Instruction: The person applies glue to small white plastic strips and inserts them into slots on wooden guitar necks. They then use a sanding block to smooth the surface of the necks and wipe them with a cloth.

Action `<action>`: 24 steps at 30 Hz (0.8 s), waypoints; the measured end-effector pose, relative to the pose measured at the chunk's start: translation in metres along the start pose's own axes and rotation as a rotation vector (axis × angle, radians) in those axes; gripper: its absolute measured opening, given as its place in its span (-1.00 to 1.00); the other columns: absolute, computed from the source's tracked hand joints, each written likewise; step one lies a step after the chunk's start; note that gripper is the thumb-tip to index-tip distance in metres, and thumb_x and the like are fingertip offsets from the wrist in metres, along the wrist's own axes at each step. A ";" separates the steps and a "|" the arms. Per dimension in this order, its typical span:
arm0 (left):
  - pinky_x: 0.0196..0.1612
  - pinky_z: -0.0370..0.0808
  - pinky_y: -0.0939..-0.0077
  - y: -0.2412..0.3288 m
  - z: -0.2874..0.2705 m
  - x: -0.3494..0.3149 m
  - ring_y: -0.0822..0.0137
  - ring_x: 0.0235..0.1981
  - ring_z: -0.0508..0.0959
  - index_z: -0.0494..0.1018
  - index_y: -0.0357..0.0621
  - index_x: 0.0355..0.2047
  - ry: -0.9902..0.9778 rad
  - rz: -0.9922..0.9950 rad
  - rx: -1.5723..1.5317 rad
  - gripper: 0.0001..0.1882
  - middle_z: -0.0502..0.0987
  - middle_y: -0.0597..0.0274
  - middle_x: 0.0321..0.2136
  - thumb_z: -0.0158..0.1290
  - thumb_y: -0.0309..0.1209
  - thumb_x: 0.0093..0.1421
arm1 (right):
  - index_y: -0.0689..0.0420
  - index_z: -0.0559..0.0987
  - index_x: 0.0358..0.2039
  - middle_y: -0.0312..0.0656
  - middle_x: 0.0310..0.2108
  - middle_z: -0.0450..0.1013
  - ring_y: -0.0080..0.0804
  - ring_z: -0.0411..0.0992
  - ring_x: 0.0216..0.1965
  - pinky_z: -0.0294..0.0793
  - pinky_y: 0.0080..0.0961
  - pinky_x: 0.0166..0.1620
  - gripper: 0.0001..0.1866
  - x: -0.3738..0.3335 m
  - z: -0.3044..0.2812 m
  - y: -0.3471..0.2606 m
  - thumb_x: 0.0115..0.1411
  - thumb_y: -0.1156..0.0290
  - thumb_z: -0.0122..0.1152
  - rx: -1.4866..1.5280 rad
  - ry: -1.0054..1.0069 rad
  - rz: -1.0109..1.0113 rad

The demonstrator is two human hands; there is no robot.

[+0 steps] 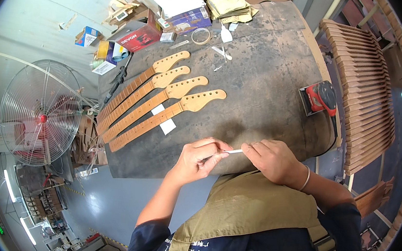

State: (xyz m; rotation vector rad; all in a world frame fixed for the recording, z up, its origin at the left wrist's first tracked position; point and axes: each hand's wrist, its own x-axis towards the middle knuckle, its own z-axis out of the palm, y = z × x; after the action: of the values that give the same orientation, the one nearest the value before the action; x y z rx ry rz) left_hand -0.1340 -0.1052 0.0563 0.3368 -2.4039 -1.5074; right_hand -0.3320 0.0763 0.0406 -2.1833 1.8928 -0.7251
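Note:
Close in front of my apron, at the near edge of the dark workbench, my two hands meet on a thin white strip. My left hand pinches one end between thumb and fingers. The other end is in the closed fingers of my right hand. What the strip is made of cannot be made out. Several wooden guitar necks lie side by side to the left, headstocks pointing away to the right. A white sheet of paper sits partly under the nearest ones.
A red and black sander rests at the bench's right edge, beside a rack of wooden pieces. Along the back are a red box, a purple box, a tape roll and a white bottle. A fan stands left.

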 end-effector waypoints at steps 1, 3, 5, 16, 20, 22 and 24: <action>-0.23 0.65 0.38 0.001 0.001 0.000 0.17 -0.32 0.70 0.59 -0.32 -0.36 -0.014 0.020 0.008 -0.94 0.72 0.08 -0.23 0.23 -0.65 0.28 | 0.26 0.55 -0.04 -0.20 -0.44 0.46 -0.30 0.54 -0.42 0.55 -0.36 -0.36 -0.71 0.000 -0.001 0.000 0.24 0.43 0.14 0.010 -0.002 -0.005; -0.24 0.65 0.37 0.003 0.001 0.002 0.14 -0.33 0.69 0.57 -0.32 -0.39 -0.007 0.057 0.051 -0.91 0.71 0.09 -0.27 0.20 -0.70 0.25 | 0.26 0.55 -0.04 -0.20 -0.44 0.46 -0.30 0.54 -0.42 0.55 -0.36 -0.36 -0.70 0.000 -0.003 0.000 0.24 0.43 0.14 0.028 -0.021 -0.005; -0.25 0.65 0.37 0.002 0.001 0.001 0.14 -0.34 0.70 0.57 -0.32 -0.41 0.003 0.107 0.077 -0.90 0.71 0.10 -0.28 0.20 -0.72 0.24 | 0.28 0.54 0.01 -0.19 -0.41 0.46 -0.29 0.53 -0.39 0.54 -0.36 -0.33 -0.65 0.000 -0.004 -0.001 0.22 0.45 0.15 0.044 -0.053 0.006; -0.34 0.62 0.46 0.014 0.004 -0.007 0.27 -0.39 0.70 0.72 -0.21 -0.31 0.219 0.050 0.374 -0.88 0.72 0.16 -0.37 0.41 -0.58 0.12 | 0.34 0.59 -0.02 -0.18 -0.40 0.51 -0.35 0.55 -0.41 0.57 -0.42 -0.36 -0.65 0.001 -0.007 -0.001 0.24 0.42 0.17 -0.075 0.058 -0.044; -0.37 0.59 0.44 0.010 0.001 -0.011 0.25 -0.43 0.67 0.72 -0.20 -0.30 0.153 0.051 0.379 -0.86 0.71 0.17 -0.39 0.41 -0.59 0.10 | 0.34 0.60 -0.03 -0.18 -0.38 0.51 -0.36 0.55 -0.41 0.58 -0.44 -0.36 -0.65 0.001 -0.005 -0.002 0.23 0.41 0.17 -0.114 0.064 -0.054; -0.39 0.57 0.43 0.010 0.003 -0.012 0.24 -0.46 0.64 0.72 -0.21 -0.31 0.170 0.065 0.392 -0.86 0.70 0.15 -0.40 0.41 -0.59 0.10 | 0.34 0.61 -0.03 -0.17 -0.38 0.51 -0.36 0.55 -0.40 0.58 -0.44 -0.36 -0.65 0.000 -0.004 -0.002 0.23 0.41 0.17 -0.125 0.066 -0.063; -0.41 0.54 0.40 0.009 0.006 -0.013 0.21 -0.49 0.60 0.69 -0.22 -0.34 0.189 0.082 0.395 -0.90 0.64 0.15 -0.44 0.39 -0.57 0.13 | 0.34 0.60 -0.03 -0.16 -0.38 0.52 -0.35 0.55 -0.40 0.59 -0.45 -0.35 -0.65 0.000 -0.004 -0.002 0.23 0.41 0.17 -0.141 0.067 -0.070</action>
State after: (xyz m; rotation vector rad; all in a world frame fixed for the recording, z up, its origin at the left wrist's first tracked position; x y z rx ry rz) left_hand -0.1247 -0.0920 0.0608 0.4350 -2.5132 -0.9134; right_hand -0.3317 0.0772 0.0447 -2.3494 1.9640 -0.7053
